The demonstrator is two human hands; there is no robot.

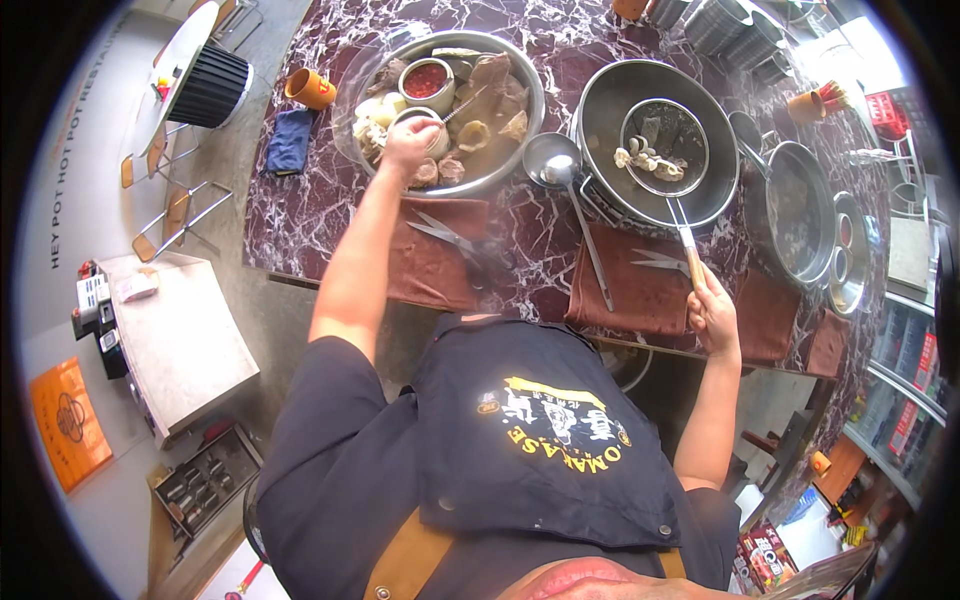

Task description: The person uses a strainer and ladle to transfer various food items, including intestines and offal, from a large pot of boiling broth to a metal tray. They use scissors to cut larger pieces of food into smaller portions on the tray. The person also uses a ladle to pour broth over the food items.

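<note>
My right hand (710, 313) grips the wooden handle of a wire-mesh strainer (681, 225). Pale pieces of food (652, 160) lie in its mesh, over a wide metal pot (600, 176). To the left, my left hand (409, 148) reaches over a large round metal basin (534, 101). Its fingertips are at the mouth of a pale cup (441, 146), partly covering it; whether they pinch anything is unclear. A thin metal handle (459, 107) slants close to the fingertips. The basin holds large pieces of meat (491, 75), pale chunks (381, 111) and a cup of red chopped sauce (426, 79).
A steel ladle (553, 159) rests between basin and pot. Scissors (442, 234) and a second pair (660, 261) lie on brown cloths (420, 274). Another metal pan (795, 214) stands at right. An orange cup (310, 89) and folded blue cloth (289, 141) are at left.
</note>
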